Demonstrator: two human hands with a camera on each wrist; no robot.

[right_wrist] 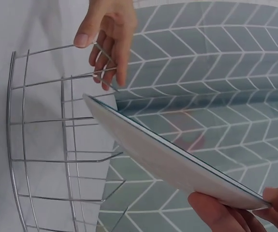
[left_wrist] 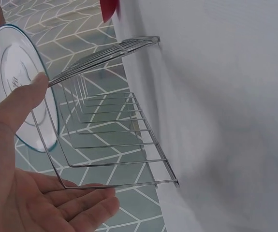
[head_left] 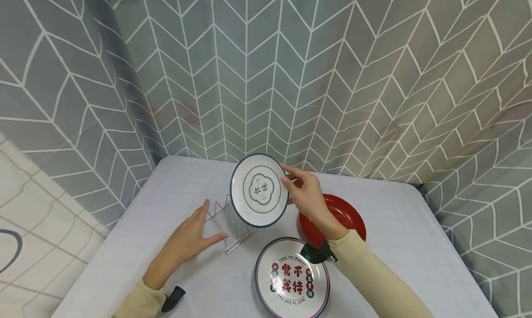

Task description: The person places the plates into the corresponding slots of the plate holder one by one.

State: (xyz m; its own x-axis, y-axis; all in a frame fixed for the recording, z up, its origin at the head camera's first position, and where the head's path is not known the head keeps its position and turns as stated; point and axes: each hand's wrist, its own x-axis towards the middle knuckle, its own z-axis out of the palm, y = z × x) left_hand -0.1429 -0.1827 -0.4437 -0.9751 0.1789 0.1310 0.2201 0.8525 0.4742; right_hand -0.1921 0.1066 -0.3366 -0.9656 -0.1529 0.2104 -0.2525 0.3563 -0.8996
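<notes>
My right hand [head_left: 307,195] pinches the rim of a white plate [head_left: 258,207] with a blue-green edge and a printed mark at its centre. The plate is held tilted above a wire dish rack [right_wrist: 11,125], overlapping the rack's far part in the head view. Around the rack's near left end, my left hand [head_left: 187,237] is spread with thumb and fingers apart. In the left wrist view its thumb [left_wrist: 35,89] lies at the upper wire and its extended fingers [left_wrist: 88,205] lie along the lower wire.
White plates with dark rims and red characters lie stacked [head_left: 293,276] at the front of the white-covered table [head_left: 216,290]. A red dish [head_left: 342,209] sits behind my right forearm, partly hidden by it. A patterned curtain [head_left: 257,77] hangs along the table's far edge.
</notes>
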